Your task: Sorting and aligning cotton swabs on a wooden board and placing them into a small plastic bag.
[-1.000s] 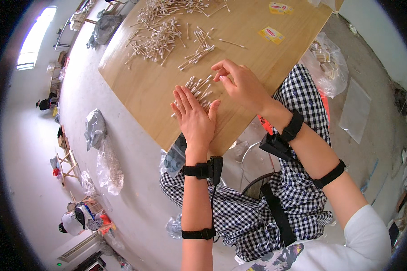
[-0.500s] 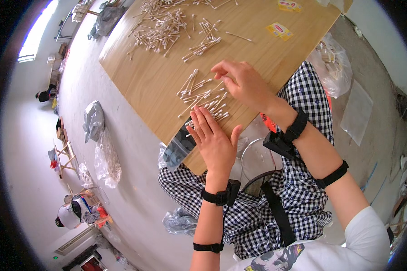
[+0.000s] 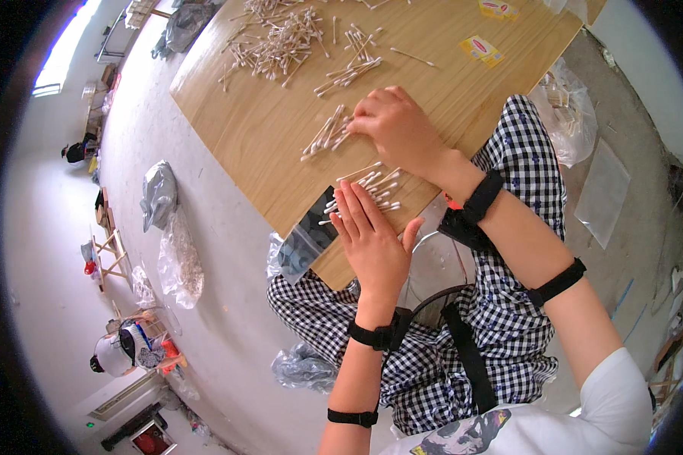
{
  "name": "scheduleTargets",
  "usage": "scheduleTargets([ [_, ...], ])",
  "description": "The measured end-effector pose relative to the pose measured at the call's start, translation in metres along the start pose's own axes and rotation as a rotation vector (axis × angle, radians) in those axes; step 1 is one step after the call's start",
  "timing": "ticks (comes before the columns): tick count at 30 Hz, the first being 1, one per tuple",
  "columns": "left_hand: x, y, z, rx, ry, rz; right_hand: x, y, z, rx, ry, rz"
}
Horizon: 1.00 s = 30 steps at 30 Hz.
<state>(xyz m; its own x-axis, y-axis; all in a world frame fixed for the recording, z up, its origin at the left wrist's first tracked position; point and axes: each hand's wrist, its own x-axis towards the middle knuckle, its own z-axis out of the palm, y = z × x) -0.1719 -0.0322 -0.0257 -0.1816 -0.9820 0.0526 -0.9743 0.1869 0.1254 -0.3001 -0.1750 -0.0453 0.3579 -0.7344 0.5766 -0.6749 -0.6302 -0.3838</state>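
Observation:
My left hand (image 3: 372, 239) lies flat with its fingers stretched out, over the lower ends of a bunch of cotton swabs (image 3: 383, 182) near the table's front corner. A dark-and-clear zip bag (image 3: 305, 244) is beside that hand, partly under the swabs. Farther up, my right hand (image 3: 398, 129) is pinched at the edge of a smaller group of cotton swabs (image 3: 322, 140). Its fingertips meet the swab ends there; how many they hold is hidden.
A big heap of cotton swabs (image 3: 284, 45) covers the far part of the wooden table (image 3: 228, 140), with a smaller cluster (image 3: 353, 72) nearer. Two yellow-and-white labels (image 3: 481, 51) lie at the right. A clear plastic bag (image 3: 569, 114) hangs past the right edge.
My right hand has moved left and closed on swabs. A group of swabs now lies farther up, apart from the bunch under my left hand.

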Motion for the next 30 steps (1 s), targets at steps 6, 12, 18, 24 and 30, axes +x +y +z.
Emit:
scheduleTargets([
  [6, 0.001, 0.003, 0.001, -0.003, 0.003, -0.022, -0.001, -0.002, 0.002, 0.065, 0.139, 0.130],
  [12, 0.029, 0.001, 0.008, -0.006, 0.058, -0.008, -0.008, -0.005, -0.014, 0.127, 0.067, 0.153],
  [18, 0.046, -0.012, 0.005, 0.040, 0.077, 0.040, -0.008, -0.004, -0.020, 0.146, 0.067, 0.198],
  [24, 0.028, -0.003, -0.002, -0.003, 0.042, 0.022, -0.008, -0.002, -0.020, 0.145, 0.093, 0.198],
  [30, 0.016, 0.005, -0.011, -0.014, 0.062, -0.008, -0.010, -0.002, -0.023, 0.132, 0.066, 0.209],
])
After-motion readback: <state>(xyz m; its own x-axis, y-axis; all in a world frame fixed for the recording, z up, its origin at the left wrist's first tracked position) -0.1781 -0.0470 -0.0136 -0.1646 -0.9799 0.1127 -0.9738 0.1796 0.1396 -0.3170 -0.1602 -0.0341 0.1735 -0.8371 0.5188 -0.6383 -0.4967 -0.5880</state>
